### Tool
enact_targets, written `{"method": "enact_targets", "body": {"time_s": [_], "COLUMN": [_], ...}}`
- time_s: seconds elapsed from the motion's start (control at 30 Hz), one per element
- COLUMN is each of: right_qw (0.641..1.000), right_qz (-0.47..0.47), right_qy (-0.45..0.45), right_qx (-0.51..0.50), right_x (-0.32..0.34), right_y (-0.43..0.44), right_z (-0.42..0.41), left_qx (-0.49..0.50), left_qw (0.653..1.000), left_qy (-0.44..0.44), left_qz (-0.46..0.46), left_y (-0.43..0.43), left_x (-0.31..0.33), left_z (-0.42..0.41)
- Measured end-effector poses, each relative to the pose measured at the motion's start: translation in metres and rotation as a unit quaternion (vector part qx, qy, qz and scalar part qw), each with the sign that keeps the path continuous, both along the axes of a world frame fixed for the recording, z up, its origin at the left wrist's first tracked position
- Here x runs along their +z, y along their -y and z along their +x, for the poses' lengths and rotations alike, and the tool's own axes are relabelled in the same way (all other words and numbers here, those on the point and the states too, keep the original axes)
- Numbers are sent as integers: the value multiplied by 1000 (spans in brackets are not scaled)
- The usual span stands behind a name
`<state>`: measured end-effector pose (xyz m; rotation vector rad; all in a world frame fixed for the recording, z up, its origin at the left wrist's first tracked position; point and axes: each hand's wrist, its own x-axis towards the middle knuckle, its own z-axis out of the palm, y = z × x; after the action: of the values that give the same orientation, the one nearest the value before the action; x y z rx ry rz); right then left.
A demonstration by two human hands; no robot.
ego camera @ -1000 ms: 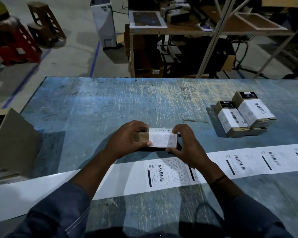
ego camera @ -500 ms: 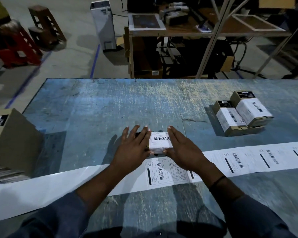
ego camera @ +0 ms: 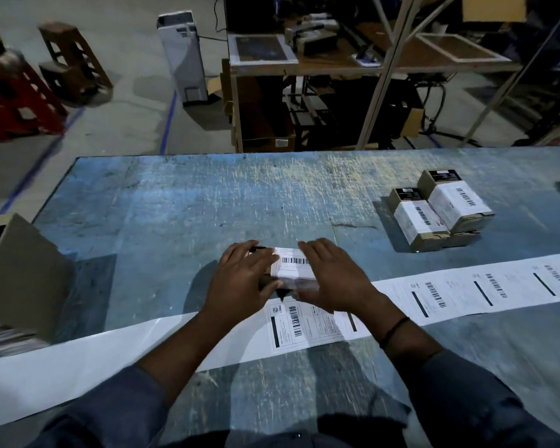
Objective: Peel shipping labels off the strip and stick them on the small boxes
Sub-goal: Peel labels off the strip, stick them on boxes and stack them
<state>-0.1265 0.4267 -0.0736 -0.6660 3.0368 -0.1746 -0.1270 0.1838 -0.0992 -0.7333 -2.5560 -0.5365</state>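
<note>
The left hand [ego camera: 243, 286] and the right hand [ego camera: 333, 279] are lying flat on the small box [ego camera: 299, 283], one at each end, fingers straight and spread, pressing rather than gripping. Between them the fresh label [ego camera: 293, 268] is showing on the box top, barcode facing up. The box is sitting on the table [ego camera: 207, 205] with its long axis running left to right, so each hand is covering one short end. The near edge of the label looks as if it is folding down over the front face, though that part is blurred.

The strip [ego camera: 466, 289] is running across the table just on the person's side of the box, and the next label [ego camera: 304, 324] is lying directly beneath the wrists, close to both hands. The labelled boxes [ego camera: 434, 218] are piled well off to the right, so the right hand is the nearer one for carrying this box over once the pressing is finished.
</note>
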Motion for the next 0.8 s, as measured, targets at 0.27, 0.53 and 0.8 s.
{"method": "enact_targets", "body": {"time_s": [0.27, 0.53, 0.8], "right_qw": [996, 889, 473], "right_qz": [-2, -400, -713], "right_qy": [-76, 150, 475], "right_qx": [36, -164, -203], "right_x": [-19, 17, 30], "right_y": [14, 24, 11], "right_z": [-7, -6, 9], "left_qx": [-36, 24, 1], "left_qw": [993, 900, 767], "left_qy": [105, 251, 420], "left_qz": [34, 356, 485], "left_y": [7, -10, -28], "left_x": [5, 21, 37], "left_z": [-6, 4, -13]}}
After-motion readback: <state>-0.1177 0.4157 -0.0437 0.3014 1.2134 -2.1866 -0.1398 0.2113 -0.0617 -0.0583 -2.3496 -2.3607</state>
